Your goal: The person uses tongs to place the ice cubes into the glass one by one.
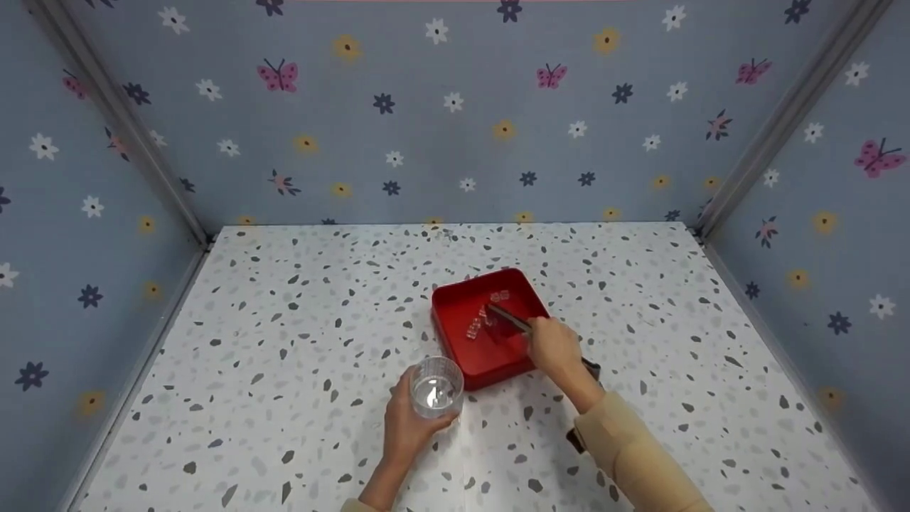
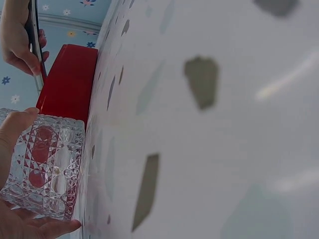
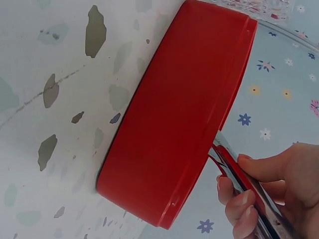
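Note:
My left hand grips a clear cut-glass tumbler, which stands close to the near left corner of a red tray. In the left wrist view the thumb and fingers wrap the patterned glass. Over the tray's right side, my right hand holds metal tongs, their tips down inside the tray. Several small clear pieces lie in a loose line on the tray floor by those tips. In the right wrist view the red wall hides the tips and pieces, so whether a piece is pinched cannot be told.
The white speckled tabletop extends around the tray. Blue flowered panels stand at the back and both sides, joined by grey corner posts. A small dark object shows beside the right sleeve.

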Available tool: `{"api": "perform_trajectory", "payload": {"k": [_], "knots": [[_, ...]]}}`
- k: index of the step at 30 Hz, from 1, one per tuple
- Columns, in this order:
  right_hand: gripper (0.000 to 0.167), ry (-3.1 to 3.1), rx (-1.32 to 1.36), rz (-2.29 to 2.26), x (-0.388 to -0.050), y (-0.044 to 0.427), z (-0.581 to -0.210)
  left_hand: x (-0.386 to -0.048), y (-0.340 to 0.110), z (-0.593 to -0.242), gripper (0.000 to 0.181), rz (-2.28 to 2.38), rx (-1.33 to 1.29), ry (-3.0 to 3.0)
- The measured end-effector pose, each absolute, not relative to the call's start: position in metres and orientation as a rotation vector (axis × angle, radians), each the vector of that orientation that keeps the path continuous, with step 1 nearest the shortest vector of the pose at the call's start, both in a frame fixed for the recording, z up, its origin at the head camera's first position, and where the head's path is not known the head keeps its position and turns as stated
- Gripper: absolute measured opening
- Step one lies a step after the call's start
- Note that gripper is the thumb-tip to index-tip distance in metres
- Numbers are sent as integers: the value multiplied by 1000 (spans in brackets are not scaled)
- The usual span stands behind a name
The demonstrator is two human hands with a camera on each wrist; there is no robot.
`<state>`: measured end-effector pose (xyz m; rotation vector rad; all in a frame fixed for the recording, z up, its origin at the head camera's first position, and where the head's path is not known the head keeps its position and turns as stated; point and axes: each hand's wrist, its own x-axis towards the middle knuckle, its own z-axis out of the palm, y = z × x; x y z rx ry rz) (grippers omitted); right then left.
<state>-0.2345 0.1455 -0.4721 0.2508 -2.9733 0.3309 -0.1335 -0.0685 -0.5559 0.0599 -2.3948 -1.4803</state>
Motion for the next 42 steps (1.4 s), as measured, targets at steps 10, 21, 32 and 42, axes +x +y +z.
{"api": "perform_trajectory", "payload": {"k": [10, 21, 32, 42], "knots": [[16, -2925, 262, 408, -227, 150, -463, -134, -68, -556, 95, -1514, 72, -2398], [13, -2872, 304, 509, -211, 157, -448, -135, -68, -556, 93, -1518, 80, -2416], [13, -2811, 394, 594, -188, 156, -432, -135, -69, -555, 93, -1525, 89, -2417], [16, -2762, 516, 705, -169, 153, -424, -134, -68, -554, 91, -1557, 76, -2394]]}}
